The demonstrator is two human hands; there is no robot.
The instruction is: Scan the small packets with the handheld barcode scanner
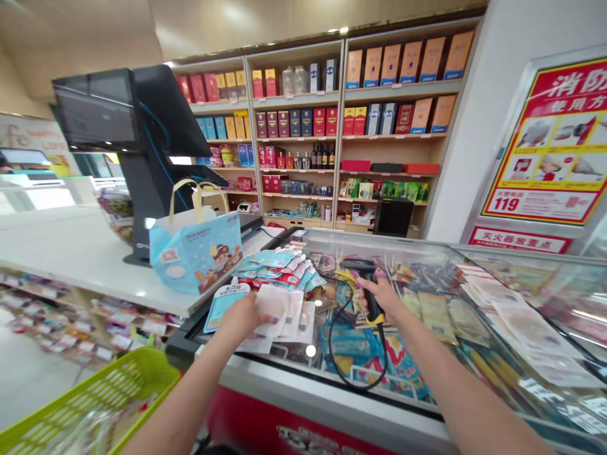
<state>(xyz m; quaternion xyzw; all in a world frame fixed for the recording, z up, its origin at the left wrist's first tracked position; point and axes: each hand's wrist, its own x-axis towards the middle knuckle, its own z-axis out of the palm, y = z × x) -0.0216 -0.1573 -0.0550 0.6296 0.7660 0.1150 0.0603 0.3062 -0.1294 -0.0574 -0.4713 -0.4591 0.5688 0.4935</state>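
My right hand (380,293) is wrapped round the handle of a black and yellow barcode scanner (358,265), its head pointing left over the glass top. A black cable (333,354) loops down from the scanner. At the left, my left hand (246,314) has its fingers closed on the edge of a white packet (274,306). More white packets (303,322) lie fanned beside it. Behind them is a pile of blue and red pouches (279,265). One blue pouch (225,303) lies at the near left, partly behind my left hand.
A glass-topped freezer (431,253) holds packaged goods. On the white counter (57,243) stand a blue paper bag (196,249) and a checkout screen (97,110). A green basket (128,376) is below left. White slips (526,328) lie right. Shelves (296,142) of boxes line the back.
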